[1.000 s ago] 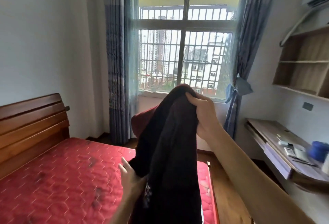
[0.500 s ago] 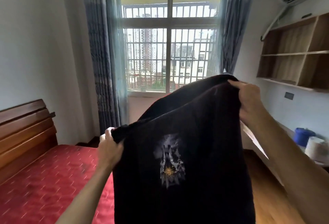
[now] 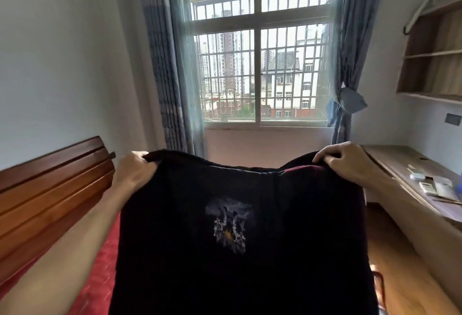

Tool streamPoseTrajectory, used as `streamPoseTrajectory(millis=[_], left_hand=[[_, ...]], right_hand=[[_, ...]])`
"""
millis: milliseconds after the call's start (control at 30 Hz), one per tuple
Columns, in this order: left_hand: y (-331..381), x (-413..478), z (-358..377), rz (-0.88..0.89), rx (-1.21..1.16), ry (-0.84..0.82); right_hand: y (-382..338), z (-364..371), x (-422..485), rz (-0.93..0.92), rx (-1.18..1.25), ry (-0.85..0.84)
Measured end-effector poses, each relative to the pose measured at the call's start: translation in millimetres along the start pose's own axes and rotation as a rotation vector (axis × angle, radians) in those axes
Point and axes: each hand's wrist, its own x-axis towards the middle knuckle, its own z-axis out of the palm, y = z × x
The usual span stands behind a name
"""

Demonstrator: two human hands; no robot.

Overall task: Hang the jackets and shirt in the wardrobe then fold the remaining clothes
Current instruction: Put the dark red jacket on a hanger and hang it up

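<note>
A black garment (image 3: 250,252) with a pale printed emblem on it hangs spread out flat in front of me, filling the lower middle of the view. My left hand (image 3: 133,171) grips its top left corner. My right hand (image 3: 346,162) grips its top right corner, where a strip of dark red lining shows. Both hands are at about the same height, so the top edge runs nearly level. The garment's lower part runs out of the frame. No wardrobe or other clothes are in sight.
A bed with a red mattress (image 3: 100,277) and a wooden headboard (image 3: 55,189) is at the left. A wooden desk (image 3: 410,179) with small items runs along the right wall under open shelves (image 3: 435,54). A barred window (image 3: 260,64) with blue curtains is straight ahead.
The garment went from bunched in my raised right hand to spread wide between both hands. My left hand took the other corner, and both hands have come level.
</note>
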Motion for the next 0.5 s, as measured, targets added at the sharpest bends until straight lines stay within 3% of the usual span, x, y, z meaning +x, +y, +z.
streamPoseTrajectory(millis=[100, 200, 267, 367, 500], left_hand=[[-8, -13, -33, -0.057, 0.169, 0.086], [-14, -39, -69, -0.157, 0.288, 0.113], [-20, -64, -98, -0.22, 0.336, 0.134], [-34, -109, -148, -0.335, 0.343, 0.143], [-50, -175, -215, -0.505, 0.31, 0.191]], right_hand=[[-2, 17, -5, 0.018, 0.099, -0.34], [-6, 45, -5, -0.078, -0.051, -0.618], [-14, 72, -9, -0.206, -0.213, -0.597], [-35, 110, -9, -0.355, -0.113, -0.395], [-102, 144, -26, -0.302, -0.021, -0.365]])
